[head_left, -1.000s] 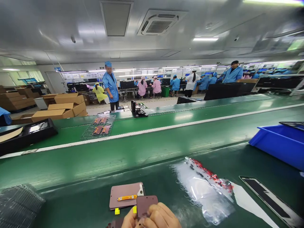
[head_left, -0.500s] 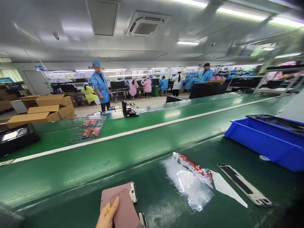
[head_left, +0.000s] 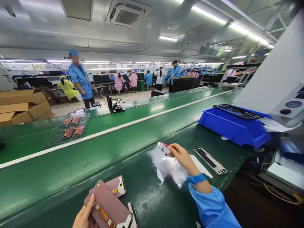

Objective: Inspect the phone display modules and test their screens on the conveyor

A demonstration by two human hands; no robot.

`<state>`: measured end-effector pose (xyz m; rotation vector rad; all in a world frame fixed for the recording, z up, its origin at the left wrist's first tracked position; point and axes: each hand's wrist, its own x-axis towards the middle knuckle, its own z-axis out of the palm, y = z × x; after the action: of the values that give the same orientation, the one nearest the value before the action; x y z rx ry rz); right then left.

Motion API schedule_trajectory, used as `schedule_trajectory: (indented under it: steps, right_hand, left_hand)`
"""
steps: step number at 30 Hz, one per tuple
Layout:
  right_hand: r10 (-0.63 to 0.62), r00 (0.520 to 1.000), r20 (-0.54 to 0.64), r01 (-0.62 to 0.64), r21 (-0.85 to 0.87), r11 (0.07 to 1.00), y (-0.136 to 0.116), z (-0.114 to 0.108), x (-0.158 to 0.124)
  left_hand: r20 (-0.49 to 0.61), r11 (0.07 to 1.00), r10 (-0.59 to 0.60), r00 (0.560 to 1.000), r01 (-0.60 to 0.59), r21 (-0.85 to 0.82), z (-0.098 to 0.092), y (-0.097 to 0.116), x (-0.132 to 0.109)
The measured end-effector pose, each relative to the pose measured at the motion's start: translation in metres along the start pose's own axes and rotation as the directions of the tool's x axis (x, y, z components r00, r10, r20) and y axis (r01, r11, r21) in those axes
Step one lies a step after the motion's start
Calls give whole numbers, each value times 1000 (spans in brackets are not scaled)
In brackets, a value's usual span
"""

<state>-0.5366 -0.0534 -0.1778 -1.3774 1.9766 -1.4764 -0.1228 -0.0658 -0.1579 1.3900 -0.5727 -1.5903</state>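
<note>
My left hand (head_left: 83, 213) grips a phone screen (head_left: 111, 199), its pinkish-brown back and orange ribbon cable facing up. Behind it, another phone screen (head_left: 115, 183) lies on the green bench, and a dark edge of one more part shows at its right. My right hand (head_left: 184, 156), in a blue sleeve and wristband, is at the upper edge of a clear plastic sheet (head_left: 166, 167) with small red and black pieces along it. Thumb and forefinger are pinched together there; whatever is between them is too small to make out.
White paper (head_left: 201, 167) and a slim phone frame (head_left: 211, 160) lie right of the sheet. A blue bin (head_left: 228, 126) stands farther right, near a white machine (head_left: 273, 69). Across the green conveyor (head_left: 133, 129) is a clear tray (head_left: 86, 122) of brown screens. Co-workers are beyond.
My right hand has come into view and reached the plastic sheet's edge. The screen in my left hand has turned to show its ribbon cable. The view has swung right.
</note>
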Motion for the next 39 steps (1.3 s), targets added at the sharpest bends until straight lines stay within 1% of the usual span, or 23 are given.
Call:
schedule_trajectory:
  steps: [2, 3, 5, 6, 8, 10, 11, 13, 14, 16, 18, 19, 20, 21, 23, 25, 27, 28, 30, 32, 34, 36, 39]
  right_hand:
    - [116, 993, -29, -118, -127, 985, 35, 3, 15]
    - [152, 987, -46, -158, -189, 969, 49, 5, 18]
    - [184, 980, -76, -199, -298, 934, 68, 8, 20]
    - [182, 979, -95, -204, -341, 918, 72, 9, 19]
    - [147, 979, -141, -193, -403, 894, 70, 12, 17]
    - [72, 985, -155, -133, -429, 893, 56, 20, 10]
    - [19, 993, -119, -69, -425, 903, 44, 27, 4]
    - [-108, 993, 44, 117, -367, 923, 14, 47, -16]
    - [-182, 970, 162, 225, -308, 925, -3, 59, -31]
    - [-300, 885, 357, 380, -180, 907, -36, 84, -65]
    - [-382, 752, 537, 473, -37, 880, -66, 108, -100]
    - [-407, 693, 595, 494, 19, 869, -77, 117, -115]
    - [-431, 648, 628, 510, 63, 858, -86, 125, -127]
    - [-450, 615, 647, 519, 98, 849, -93, 132, -136]
    - [-484, 588, 648, 534, 139, 834, -102, 140, -144]
    - [-513, 575, 638, 556, 155, 816, -106, 145, -140]
    - [-524, 569, 634, 577, 146, 804, -105, 151, -128]
    - [-522, 569, 635, 583, 136, 801, -104, 154, -121]
    - [-511, 569, 644, 585, 119, 802, -99, 163, -107]
    - [-504, 559, 659, 588, 113, 801, -94, 174, -99]
    - [-505, 533, 679, 602, 115, 790, -87, 185, -96]
    - [-514, 497, 700, 618, 130, 775, -79, 193, -98]
    - [-555, 445, 702, 667, 154, 729, -56, 202, -103]
  left_hand:
    - [12, 999, 36, 999, -36, -29, -2, 5, -11]
    - [10, 997, 61, 998, -60, -49, -5, 9, -16]
    - [-11, 990, 108, 994, -108, -87, -13, 15, -23]
    - [-34, 986, 129, 991, -132, -101, -18, 19, -26]
    - [-89, 977, 169, 982, -179, -114, -26, 23, -31]
    - [-130, 971, 192, 973, -208, -121, -28, 23, -35]
    - [-144, 969, 192, 971, -211, -126, -28, 22, -37]
    - [-146, 970, 170, 975, -191, -150, -23, 15, -40]
    - [-137, 971, 152, 979, -174, -165, -20, 10, -41]
    - [-111, 971, 113, 987, -134, -196, -13, -2, -43]
    - [-73, 969, 88, 993, -102, -225, -7, -13, -45]
    - [-55, 967, 77, 996, -88, -237, -4, -18, -47]
    - [-42, 966, 68, 997, -77, -248, -2, -22, -49]
    - [-29, 964, 63, 998, -69, -258, -1, -25, -50]
    - [-7, 963, 61, 998, -61, -262, 0, -27, -54]
    - [48, 968, 89, 995, -75, -240, -5, -24, -56]
    - [38, 974, 161, 986, -153, -170, -16, -15, -56]
    - [-3, 971, 212, 977, -211, -116, -26, -9, -57]
    - [-136, 944, 328, 935, -329, 12, -50, 5, -61]
    - [-251, 898, 440, 862, -420, 133, -79, 20, -71]
    - [-330, 843, 537, 777, -482, 239, -108, 36, -88]
    - [-395, 793, 608, 688, -508, 336, -132, 51, -112]
    - [-470, 729, 683, 559, -489, 478, -157, 73, -157]
